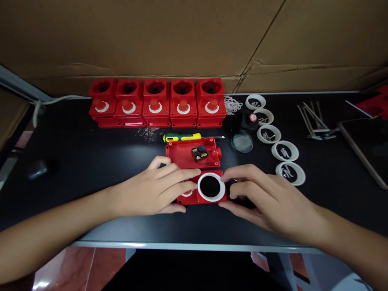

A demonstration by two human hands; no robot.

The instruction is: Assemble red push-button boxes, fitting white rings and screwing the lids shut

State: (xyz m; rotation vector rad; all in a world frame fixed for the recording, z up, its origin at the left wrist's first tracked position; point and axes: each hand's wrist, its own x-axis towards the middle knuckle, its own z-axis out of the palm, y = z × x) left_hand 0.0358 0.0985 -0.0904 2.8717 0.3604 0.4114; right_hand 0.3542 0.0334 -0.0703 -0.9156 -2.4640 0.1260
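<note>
In front of me lies a red box cover (197, 197) with a white ring (200, 190) around a dark round opening. My left hand (157, 188) grips its left side, fingers across the top and thumb at the near edge. My right hand (260, 194) holds the right end, with index finger at the ring and thumb at the near corner. A dark rounded thing (231, 184) shows under its curled fingers; its kind is unclear. Just behind, an open red box base (178, 154) contains a small black part with brass contacts (200, 152).
Several assembled red boxes (156, 103) stand in a row behind a green-yellow screwdriver (183, 137). To the right are white rings (285, 150) with screws inside, clear discs (242, 142), a black part with a red top (248, 120), long bolts (313, 119) and a phone-like device (366, 145).
</note>
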